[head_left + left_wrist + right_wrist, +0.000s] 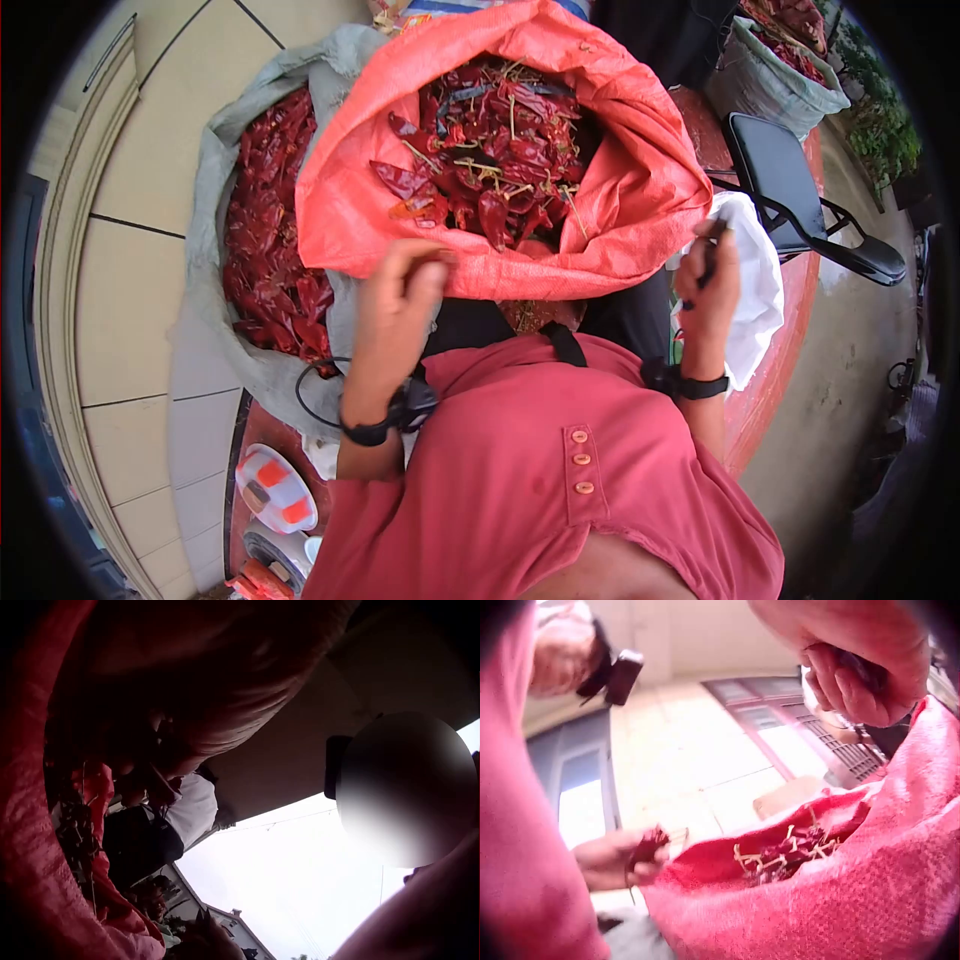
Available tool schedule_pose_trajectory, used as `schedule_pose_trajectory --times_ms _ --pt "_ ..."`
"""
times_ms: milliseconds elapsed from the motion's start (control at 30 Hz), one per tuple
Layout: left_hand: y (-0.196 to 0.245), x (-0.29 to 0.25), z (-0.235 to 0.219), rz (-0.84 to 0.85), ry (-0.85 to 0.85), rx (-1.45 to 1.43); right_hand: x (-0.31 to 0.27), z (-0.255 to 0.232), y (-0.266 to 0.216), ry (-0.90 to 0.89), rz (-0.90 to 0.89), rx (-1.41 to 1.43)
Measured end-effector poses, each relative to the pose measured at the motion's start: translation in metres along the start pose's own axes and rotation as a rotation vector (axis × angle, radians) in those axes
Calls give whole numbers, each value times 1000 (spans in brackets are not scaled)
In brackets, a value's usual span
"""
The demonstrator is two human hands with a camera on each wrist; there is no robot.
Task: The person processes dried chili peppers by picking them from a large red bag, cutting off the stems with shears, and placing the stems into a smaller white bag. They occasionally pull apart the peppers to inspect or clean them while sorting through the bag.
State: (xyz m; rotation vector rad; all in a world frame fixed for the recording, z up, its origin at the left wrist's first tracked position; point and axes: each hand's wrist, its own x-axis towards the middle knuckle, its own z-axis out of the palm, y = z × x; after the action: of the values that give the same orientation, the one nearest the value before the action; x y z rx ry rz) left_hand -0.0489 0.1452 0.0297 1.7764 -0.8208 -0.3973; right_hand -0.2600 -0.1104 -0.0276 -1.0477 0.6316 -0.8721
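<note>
A red woven sack [640, 120], its rim rolled back, holds a heap of dried red chilies [500, 150] with pale stems. At the sack's near left rim is my left hand [390, 310]; the right wrist view shows its fingers pinching a dried chili [649, 847], stem pointing out. My right hand [712, 285] is beside the sack's right rim, fingers curled round a small black object [711, 255]. Most of that object is hidden in the fist, and I cannot tell its kind. In the left wrist view the left hand [217, 682] is dark and close to the lens.
A grey sack [205, 250] of dried chilies [270, 230] stands at the left. To the right are a white bag [755, 290], a black folding chair [770, 170] and another chili sack [770, 90]. An orange-and-white bowl [275, 487] sits low at the left.
</note>
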Motion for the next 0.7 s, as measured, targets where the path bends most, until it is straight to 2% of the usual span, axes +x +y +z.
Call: schedule_pose_trajectory --times_ms 100,133,233,333,433,500,567,633,667,700 --pt "-7 -3 -56 -42 311 160 19 -73 15 14 71 673" --pt "-16 -1 -74 -14 415 253 24 -95 24 80 120 884" --pt "-52 6 -125 -21 530 527 22 -126 36 385 349 1277" --pt "-38 9 -122 249 659 1227 18 -131 48 261 424 1333" --pt "5 20 -69 147 613 767 20 -116 54 151 390 1215" --pt "21 38 -31 107 343 423 24 -101 55 40 400 1189" --pt "1 79 -5 273 67 431 26 -81 47 -46 413 1175" --pt "-39 130 23 205 31 365 22 -63 39 -129 388 1099" --pt "-80 165 29 359 117 631 19 -57 37 -121 381 1049" --pt "-74 183 36 515 204 895 15 -51 34 -111 371 1001"
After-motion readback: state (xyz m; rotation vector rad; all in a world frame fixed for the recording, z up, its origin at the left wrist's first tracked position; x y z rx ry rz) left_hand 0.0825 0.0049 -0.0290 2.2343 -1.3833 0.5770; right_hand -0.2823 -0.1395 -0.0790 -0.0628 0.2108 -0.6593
